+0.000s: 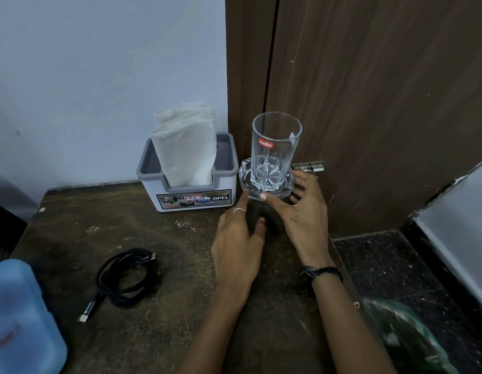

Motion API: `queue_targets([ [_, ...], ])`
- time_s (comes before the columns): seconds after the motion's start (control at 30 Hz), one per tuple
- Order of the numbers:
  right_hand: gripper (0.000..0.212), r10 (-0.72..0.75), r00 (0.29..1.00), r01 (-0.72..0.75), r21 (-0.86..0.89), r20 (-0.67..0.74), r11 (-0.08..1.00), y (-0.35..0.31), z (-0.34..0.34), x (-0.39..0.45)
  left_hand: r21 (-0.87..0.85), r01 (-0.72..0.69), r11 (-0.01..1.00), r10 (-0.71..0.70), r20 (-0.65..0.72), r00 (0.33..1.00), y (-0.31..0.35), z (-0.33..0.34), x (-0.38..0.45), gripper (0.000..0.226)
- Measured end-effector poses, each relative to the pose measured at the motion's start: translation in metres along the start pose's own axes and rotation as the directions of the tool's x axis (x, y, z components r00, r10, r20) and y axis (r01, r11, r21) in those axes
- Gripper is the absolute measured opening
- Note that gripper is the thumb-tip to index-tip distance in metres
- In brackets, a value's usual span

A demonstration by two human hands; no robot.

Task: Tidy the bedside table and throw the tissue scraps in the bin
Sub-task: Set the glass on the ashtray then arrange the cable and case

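Glass tumbler [276, 149] labelled "cello" on a dish [266, 182] both hands [272, 225] grip; holder [188, 190] reads "OPEL", "42"

Both forearms extend forward. Left hand [238, 236] curled, ring on one finger. Right hand [301, 211] fingers spread and bent, dark band at wrist.
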State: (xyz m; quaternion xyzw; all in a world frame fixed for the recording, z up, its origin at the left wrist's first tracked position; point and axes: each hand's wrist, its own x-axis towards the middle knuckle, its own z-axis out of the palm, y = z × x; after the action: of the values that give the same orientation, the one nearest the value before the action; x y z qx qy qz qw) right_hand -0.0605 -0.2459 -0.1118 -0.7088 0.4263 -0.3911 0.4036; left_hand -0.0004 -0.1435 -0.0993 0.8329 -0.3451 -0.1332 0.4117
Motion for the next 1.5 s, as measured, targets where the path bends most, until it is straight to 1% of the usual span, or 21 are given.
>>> queue_targets([
  [0.13,0.06,-0.002,0.998,0.001,-0.009,-0.07,1.0,-0.015,0.003,-0.012,-0.217,-0.02,0.976,-0.009,-0.131,0.991,0.001,-0.003,-0.005,0.033],
  [0.2,0.049,-0.021,0.987,0.021,-0.003,-0.158,1.0,-0.028,0.008,-0.024,-0.244,-0.058,0.968,-0.004,-0.246,0.969,0.005,-0.009,-0.013,0.027],
  [0.27,0.034,-0.048,0.976,0.062,0.064,-0.211,0.996,-0.043,0.014,-0.038,-0.25,-0.083,0.965,-0.022,-0.391,0.92,0.006,-0.017,-0.02,0.028],
  [0.3,0.029,-0.046,0.981,0.064,0.092,-0.187,0.994,-0.05,0.017,-0.045,-0.269,-0.085,0.959,-0.048,-0.454,0.89,0.005,-0.021,-0.022,0.032],
  [0.33,0.027,-0.04,0.991,0.051,0.089,-0.129,0.995,-0.055,0.022,-0.05,-0.301,-0.079,0.95,-0.087,-0.501,0.861,0.004,-0.025,-0.023,0.039],
  [0.4,0.031,-0.015,0.999,0.014,0.022,0.031,1.0,-0.059,0.034,-0.06,-0.389,-0.057,0.919,-0.178,-0.542,0.822,0.001,-0.035,-0.022,0.056],
  [0.43,0.037,-0.001,0.995,0.003,-0.015,0.1,1.0,-0.059,0.04,-0.064,-0.425,-0.041,0.904,-0.216,-0.538,0.815,-0.001,-0.039,-0.02,0.064],
  [0.5,0.048,-0.009,0.982,0.026,-0.089,0.187,0.996,-0.059,0.05,-0.069,-0.451,0.001,0.893,-0.253,-0.5,0.828,-0.009,-0.047,-0.013,0.075],
  [0.57,0.049,-0.041,0.978,0.074,-0.161,0.203,0.984,-0.059,0.056,-0.071,-0.472,0.015,0.881,-0.238,-0.416,0.878,-0.02,-0.053,-0.004,0.083],
  [0.63,0.046,-0.052,0.98,0.088,-0.185,0.191,0.979,-0.058,0.058,-0.07,-0.521,-0.014,0.853,-0.189,-0.334,0.923,-0.027,-0.054,0.001,0.085],
  [0.7,0.043,-0.057,0.983,0.089,-0.183,0.177,0.979,-0.057,0.059,-0.069,-0.511,0.015,0.86,-0.189,-0.291,0.938,-0.023,-0.053,0.0,0.084],
  [0.8,0.042,-0.076,0.986,0.099,-0.159,0.147,0.982,-0.055,0.06,-0.07,-0.493,0.045,0.869,-0.225,-0.312,0.923,-0.014,-0.051,-0.001,0.084],
  [0.87,0.042,-0.074,0.991,0.089,-0.136,0.115,0.987,-0.056,0.059,-0.071,-0.501,0.035,0.865,-0.227,-0.327,0.917,-0.015,-0.053,0.002,0.088],
  [0.97,0.043,-0.068,0.996,0.074,-0.099,0.064,0.992,-0.056,0.059,-0.07,-0.528,0.035,0.848,-0.234,-0.316,0.919,-0.021,-0.057,0.01,0.09],
  [1.07,0.052,-0.024,0.999,0.025,-0.034,0.045,0.999,-0.054,0.061,-0.069,-0.545,0.037,0.837,-0.247,-0.317,0.916,-0.025,-0.058,0.012,0.086],
  [1.1,0.057,-0.004,0.999,0.004,-0.007,0.052,1.0,-0.053,0.061,-0.068,-0.543,0.043,0.839,-0.252,-0.316,0.915,-0.025,-0.059,0.011,0.085],
  [1.17,0.063,0.019,0.996,-0.017,-0.016,0.089,1.0,-0.051,0.062,-0.066,-0.536,0.053,0.842,-0.254,-0.308,0.917,-0.022,-0.058,0.01,0.087],
  [1.23,0.061,0.024,0.992,-0.019,-0.037,0.12,0.999,-0.051,0.062,-0.065,-0.529,0.051,0.847,-0.244,-0.301,0.922,-0.02,-0.056,0.006,0.091],
  [1.37,0.053,0.027,0.996,-0.031,0.038,0.086,0.999,-0.046,0.061,-0.065,-0.52,0.059,0.852,-0.239,-0.286,0.928,-0.017,-0.055,-0.004,0.094],
  [1.5,0.048,0.043,0.997,-0.047,0.062,0.064,0.997,-0.046,0.059,-0.066,-0.499,0.066,0.864,-0.232,-0.279,0.932,-0.016,-0.053,-0.006,0.094],
])
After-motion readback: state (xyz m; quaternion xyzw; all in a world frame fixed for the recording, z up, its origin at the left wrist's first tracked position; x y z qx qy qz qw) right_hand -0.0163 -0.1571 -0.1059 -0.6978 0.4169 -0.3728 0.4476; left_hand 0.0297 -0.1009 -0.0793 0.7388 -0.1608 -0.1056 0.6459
